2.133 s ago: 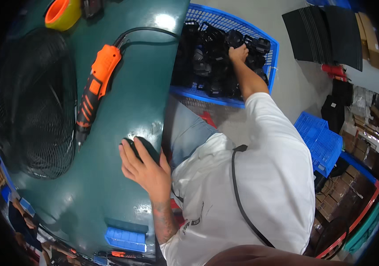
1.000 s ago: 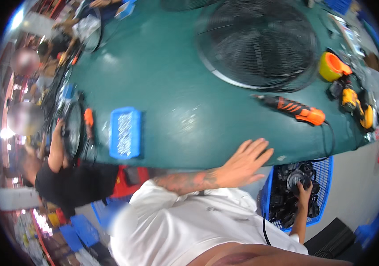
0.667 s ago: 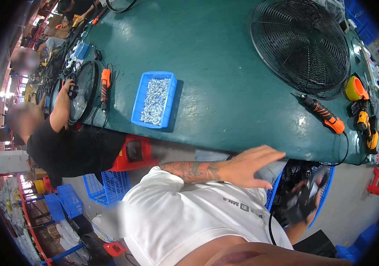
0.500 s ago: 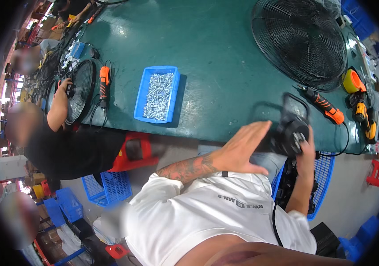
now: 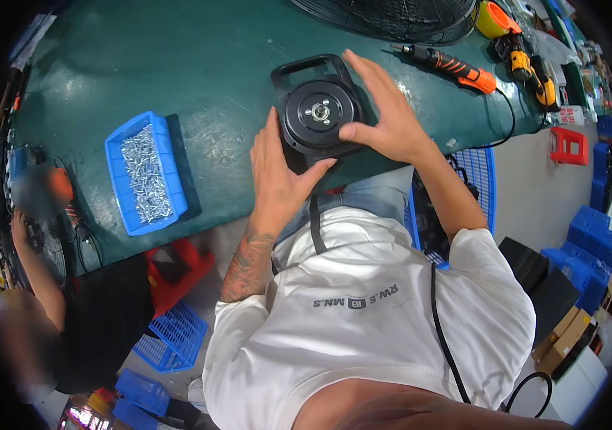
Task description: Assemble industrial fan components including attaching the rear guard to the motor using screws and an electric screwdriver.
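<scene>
A black round motor housing (image 5: 304, 123) with a loop handle on its far side rests over the green table near its front edge. Its flat disc faces up, showing a metal shaft in the centre with several small bright screws or holes around it. My left hand (image 5: 277, 168) cups the housing's left side, thumb along the near rim. From the right, my right hand (image 5: 388, 118) holds it with the thumb on the disc's edge and the fingers stretched along its side. Its underside is hidden.
A blue bin (image 5: 171, 172) of screws stands on the table (image 5: 213, 64) to the left. An orange-black electric screwdriver (image 5: 453, 68) and a black fan guard (image 5: 406, 14) lie at the far right. A blue basket (image 5: 481, 172) sits below the edge; a co-worker's arm (image 5: 41, 269) is at left.
The motor housing has moved left and now lies disc up between both hands. My left hand, apart from it before, has come against its side. The view has swung right.
</scene>
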The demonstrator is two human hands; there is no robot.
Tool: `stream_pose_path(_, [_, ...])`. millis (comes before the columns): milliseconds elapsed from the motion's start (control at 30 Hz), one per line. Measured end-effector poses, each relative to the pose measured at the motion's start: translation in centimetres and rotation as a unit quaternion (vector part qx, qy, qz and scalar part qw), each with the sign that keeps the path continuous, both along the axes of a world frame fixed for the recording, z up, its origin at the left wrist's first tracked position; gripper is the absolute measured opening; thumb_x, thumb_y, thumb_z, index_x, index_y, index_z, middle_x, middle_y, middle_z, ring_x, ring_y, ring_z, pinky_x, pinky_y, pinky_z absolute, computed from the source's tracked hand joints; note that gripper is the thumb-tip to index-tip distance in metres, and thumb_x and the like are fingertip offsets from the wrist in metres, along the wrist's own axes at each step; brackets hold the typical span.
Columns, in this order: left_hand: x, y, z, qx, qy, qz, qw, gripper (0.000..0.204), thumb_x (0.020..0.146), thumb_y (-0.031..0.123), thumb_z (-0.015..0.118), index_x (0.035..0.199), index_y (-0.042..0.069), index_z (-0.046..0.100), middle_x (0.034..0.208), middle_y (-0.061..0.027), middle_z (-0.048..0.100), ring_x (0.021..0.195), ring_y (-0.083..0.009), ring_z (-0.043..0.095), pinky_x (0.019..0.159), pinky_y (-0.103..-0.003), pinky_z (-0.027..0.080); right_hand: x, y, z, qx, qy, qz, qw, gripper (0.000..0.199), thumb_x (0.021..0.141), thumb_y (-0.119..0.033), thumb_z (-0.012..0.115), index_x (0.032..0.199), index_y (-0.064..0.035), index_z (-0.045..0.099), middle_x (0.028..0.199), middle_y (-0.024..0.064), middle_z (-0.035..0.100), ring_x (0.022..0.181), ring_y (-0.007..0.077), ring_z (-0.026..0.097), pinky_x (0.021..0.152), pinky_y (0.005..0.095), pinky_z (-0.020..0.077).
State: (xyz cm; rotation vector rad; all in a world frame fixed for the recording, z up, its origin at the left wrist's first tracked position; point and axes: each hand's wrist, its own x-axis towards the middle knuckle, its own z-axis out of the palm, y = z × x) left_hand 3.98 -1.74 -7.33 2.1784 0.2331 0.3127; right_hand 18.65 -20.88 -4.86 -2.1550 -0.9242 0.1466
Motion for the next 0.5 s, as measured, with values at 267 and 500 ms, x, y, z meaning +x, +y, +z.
stream_pose_path(267, [0.4,-0.4,-0.8,0.003,0.035,0.007,0.999,0.101,0.070,0.027,0.093,0.151,-0.001,0.039,0.143,-0.0223,0.055,0.130,-0.0410,0.052,0.109,-0.050,0.040,0.9,2.3,-1.2,0.093,0.008,0.115,0.989,0.099,0.056,-0.034,0.097,0.140,-0.0049,0.053,0.140,0.0144,0.059,0.133,0.0359,0.054,0.110,0.0457,0.0456])
stream_pose_path(500, [0.8,0.2,-0.7,0.034,0.006,0.018,0.999,0.103,0.069,0.034,0.094,0.149,-0.004,0.043,0.125,-0.0160,0.063,0.111,-0.0330,0.059,0.098,-0.046,0.040,2.2,2.4,-1.1,0.103,0.021,0.150,0.983,0.097,0.054,-0.031,0.095,0.139,-0.0064,0.056,0.133,0.0161,0.062,0.128,0.0369,0.057,0.106,0.0447,0.0484])
